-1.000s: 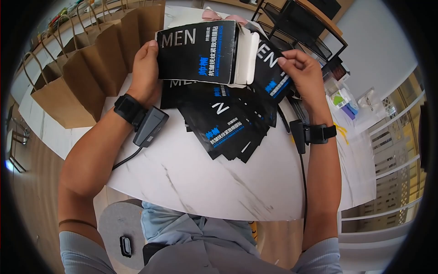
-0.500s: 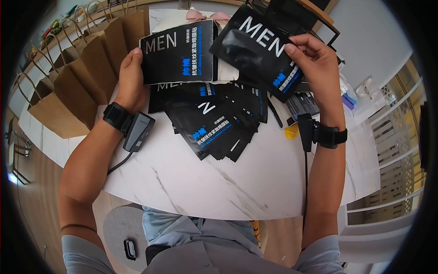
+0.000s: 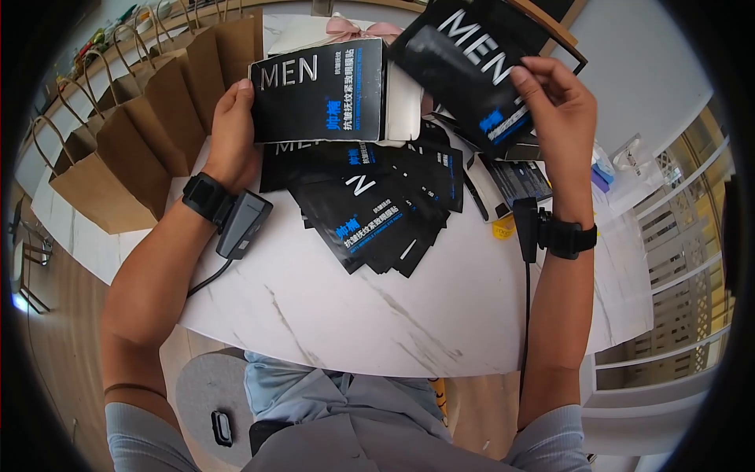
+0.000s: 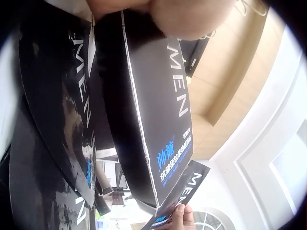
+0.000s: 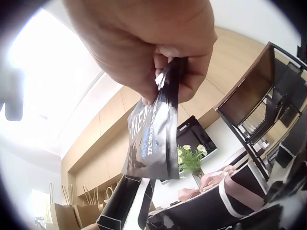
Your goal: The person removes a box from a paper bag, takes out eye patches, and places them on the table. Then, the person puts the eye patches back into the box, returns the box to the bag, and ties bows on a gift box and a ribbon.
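Note:
My left hand (image 3: 233, 130) grips the left end of a black cardboard box (image 3: 318, 98) marked MEN, thumb on its front. The box's open end, with a white flap (image 3: 403, 106), faces right. My right hand (image 3: 562, 102) pinches one black eye patch sachet (image 3: 464, 75) by its right edge, held up beside that open end. From the right wrist view, the sachet (image 5: 156, 139) hangs over the box's opening (image 5: 125, 203). Beneath the box, a fanned pile of the same sachets (image 3: 377, 208) lies on the white marbled table (image 3: 346, 330).
Brown paper bags (image 3: 118, 157) stand in a row at the left. Behind the box is a white package with a pink ribbon bow (image 3: 362, 30). Another printed box (image 3: 515, 182) lies right of the pile, near a yellow item (image 3: 503, 229) and clear plastic packaging (image 3: 629, 169).
My right hand has moved the sachet from behind the box's flap up and right, so its whole front shows. The left hand keeps its grip on the box.

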Demonstrator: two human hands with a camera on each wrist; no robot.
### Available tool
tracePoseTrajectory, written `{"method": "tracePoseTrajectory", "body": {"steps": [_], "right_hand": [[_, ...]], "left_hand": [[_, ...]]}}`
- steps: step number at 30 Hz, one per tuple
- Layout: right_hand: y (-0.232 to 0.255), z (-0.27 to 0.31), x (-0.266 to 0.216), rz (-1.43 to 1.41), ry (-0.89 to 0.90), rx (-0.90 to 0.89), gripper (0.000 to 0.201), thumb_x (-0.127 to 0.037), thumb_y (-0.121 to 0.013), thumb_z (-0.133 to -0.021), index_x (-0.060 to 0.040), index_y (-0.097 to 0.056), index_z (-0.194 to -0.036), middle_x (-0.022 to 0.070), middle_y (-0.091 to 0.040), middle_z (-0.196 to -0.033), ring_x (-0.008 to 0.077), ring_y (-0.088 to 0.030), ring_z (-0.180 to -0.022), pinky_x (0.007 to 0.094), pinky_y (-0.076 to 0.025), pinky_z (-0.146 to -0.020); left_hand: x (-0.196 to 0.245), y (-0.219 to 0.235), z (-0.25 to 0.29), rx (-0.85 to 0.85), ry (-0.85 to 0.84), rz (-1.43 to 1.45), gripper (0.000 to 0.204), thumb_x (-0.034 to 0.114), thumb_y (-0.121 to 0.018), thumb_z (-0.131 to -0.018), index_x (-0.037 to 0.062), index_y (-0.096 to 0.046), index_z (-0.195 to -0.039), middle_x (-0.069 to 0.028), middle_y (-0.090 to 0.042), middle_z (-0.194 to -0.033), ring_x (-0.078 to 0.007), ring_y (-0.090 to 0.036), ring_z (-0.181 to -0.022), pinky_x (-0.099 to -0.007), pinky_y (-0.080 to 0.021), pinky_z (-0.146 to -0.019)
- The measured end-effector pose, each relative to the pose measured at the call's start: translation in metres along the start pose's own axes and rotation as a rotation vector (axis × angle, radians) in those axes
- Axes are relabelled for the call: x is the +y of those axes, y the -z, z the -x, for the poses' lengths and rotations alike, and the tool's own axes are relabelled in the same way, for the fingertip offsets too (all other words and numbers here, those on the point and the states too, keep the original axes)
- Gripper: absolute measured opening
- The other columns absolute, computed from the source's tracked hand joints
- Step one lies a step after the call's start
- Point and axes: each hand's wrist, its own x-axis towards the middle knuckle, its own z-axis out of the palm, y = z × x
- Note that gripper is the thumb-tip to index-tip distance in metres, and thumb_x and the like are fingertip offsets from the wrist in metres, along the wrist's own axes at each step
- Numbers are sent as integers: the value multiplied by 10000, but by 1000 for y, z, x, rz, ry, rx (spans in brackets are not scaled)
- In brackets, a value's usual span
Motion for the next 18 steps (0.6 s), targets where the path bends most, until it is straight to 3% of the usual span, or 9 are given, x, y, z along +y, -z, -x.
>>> {"method": "tracePoseTrajectory", "body": {"steps": [4,8,10,12,15,18], "right_hand": [[-1,5,-3,6,-68,-318,179,-147,-754,-902,-28,-730,-1034,-4,-701,-869,61,-636,-817,216,-499,-766],[-3,4,-3,36,-88,-389,179,-156,-751,-908,-29,-729,-1033,-6,-702,-875,60,-636,-825,217,-495,-774],[-4,2,1,36,50,29,162,-117,-734,-900,-12,-728,-1023,29,-707,-836,81,-638,-793,232,-495,-732],[3,-3,10,4,2,128,172,-136,-737,-901,-20,-729,-1028,28,-703,-831,81,-639,-794,234,-494,-733],[12,0,10,91,-47,-123,189,-150,-752,-887,-17,-727,-1018,19,-701,-833,72,-633,-797,224,-486,-730],[4,6,1,-61,-76,-276,155,-117,-736,-889,-4,-719,-995,17,-710,-846,68,-628,-796,224,-485,-740]], "left_hand": [[-3,3,-2,-37,-14,9,347,315,-434,-1092,33,-597,-1211,-50,-670,-1124,-145,-629,-1009,-323,-497,-955],[1,-1,2,-25,-3,-13,351,321,-433,-1093,34,-594,-1216,-47,-669,-1129,-144,-629,-1012,-323,-496,-956],[4,-4,6,-22,23,21,315,291,-437,-1092,35,-600,-1175,-12,-634,-1088,-102,-564,-1000,-286,-445,-952],[3,-3,4,-10,12,4,315,292,-437,-1092,36,-599,-1177,-12,-633,-1091,-104,-565,-997,-288,-447,-950],[-1,1,0,-16,-1,-3,328,307,-433,-1093,41,-600,-1190,-26,-650,-1113,-120,-597,-1006,-311,-472,-954],[1,-2,2,-25,16,11,343,321,-430,-1094,44,-601,-1203,-38,-668,-1134,-136,-627,-1021,-331,-493,-963]]}}
